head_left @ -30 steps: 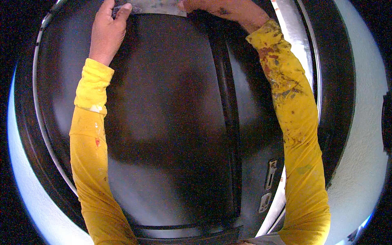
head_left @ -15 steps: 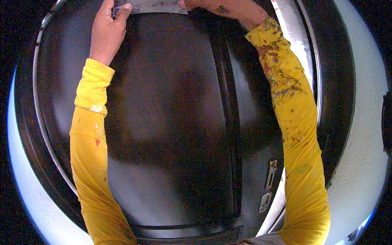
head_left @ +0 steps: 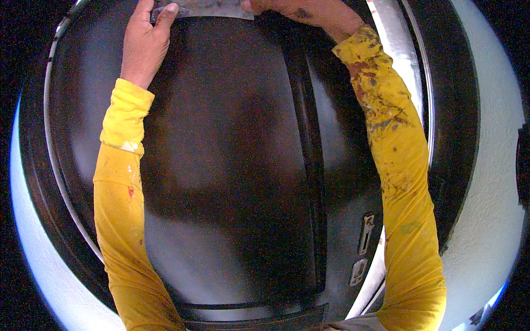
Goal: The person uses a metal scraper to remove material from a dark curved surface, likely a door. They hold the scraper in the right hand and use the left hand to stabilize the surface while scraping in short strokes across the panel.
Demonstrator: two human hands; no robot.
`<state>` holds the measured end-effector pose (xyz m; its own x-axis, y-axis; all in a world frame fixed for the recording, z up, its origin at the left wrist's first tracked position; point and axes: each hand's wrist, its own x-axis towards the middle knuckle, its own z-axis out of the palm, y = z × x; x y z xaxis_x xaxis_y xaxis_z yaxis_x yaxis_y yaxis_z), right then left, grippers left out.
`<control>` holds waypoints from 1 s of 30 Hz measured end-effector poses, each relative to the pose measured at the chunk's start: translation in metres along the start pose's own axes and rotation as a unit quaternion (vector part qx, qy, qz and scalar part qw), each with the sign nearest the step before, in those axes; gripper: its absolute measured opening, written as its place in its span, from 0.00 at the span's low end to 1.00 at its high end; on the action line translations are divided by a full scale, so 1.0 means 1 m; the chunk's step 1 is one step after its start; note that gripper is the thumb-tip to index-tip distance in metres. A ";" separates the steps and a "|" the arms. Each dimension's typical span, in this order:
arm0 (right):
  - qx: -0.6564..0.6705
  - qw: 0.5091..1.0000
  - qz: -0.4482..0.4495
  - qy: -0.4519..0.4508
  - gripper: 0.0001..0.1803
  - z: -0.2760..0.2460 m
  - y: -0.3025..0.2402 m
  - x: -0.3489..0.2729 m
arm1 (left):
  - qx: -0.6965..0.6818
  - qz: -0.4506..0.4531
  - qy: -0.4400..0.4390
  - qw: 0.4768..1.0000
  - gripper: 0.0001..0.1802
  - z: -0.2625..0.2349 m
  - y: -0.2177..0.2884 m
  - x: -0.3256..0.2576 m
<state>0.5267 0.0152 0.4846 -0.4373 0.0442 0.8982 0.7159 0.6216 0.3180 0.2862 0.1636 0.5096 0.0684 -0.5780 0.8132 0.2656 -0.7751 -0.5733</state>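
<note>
A flat grey sheet (head_left: 212,9) with dark smudges spans the top edge of the view, its upper part cut off. My left hand (head_left: 144,47) grips its left end, thumb pressed on the face. A bit of crinkled clear film (head_left: 160,12) shows by that thumb. From the right, my right hand (head_left: 309,12) reaches across and pinches the sheet's right end; most of its fingers lie out of view. Both hands are up against the top of a dark brown panelled door (head_left: 232,138), below which the sheet's straight lower edge shows.
A metal lock plate (head_left: 366,234) with a keyhole plate (head_left: 358,272) below it sits on the door's lower right. A bright gap (head_left: 395,49) runs along the door's right edge, beside the dark frame (head_left: 455,110). A pale textured wall (head_left: 491,176) stands further right.
Almost nothing differs; my left forearm has shifted very slightly left. Both hands keep their hold on the sheet.
</note>
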 end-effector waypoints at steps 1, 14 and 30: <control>0.001 1.000 0.006 -0.014 0.12 0.000 -0.001 0.000 | -0.010 -0.005 0.000 1.000 0.29 0.000 0.000 0.000; -0.049 0.998 -0.028 0.007 0.09 0.015 -0.009 0.014 | 0.009 -0.108 0.022 0.994 0.28 -0.008 0.002 -0.005; 0.144 0.985 0.035 -0.087 0.08 -0.051 0.010 -0.030 | -0.046 -0.082 -0.078 0.993 0.23 0.022 0.045 0.009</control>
<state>0.5746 -0.0203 0.4767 -0.4979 0.2123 0.8409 0.5741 0.8074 0.1361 0.3202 0.1296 0.4936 0.1808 -0.4005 0.8983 0.1980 -0.8798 -0.4321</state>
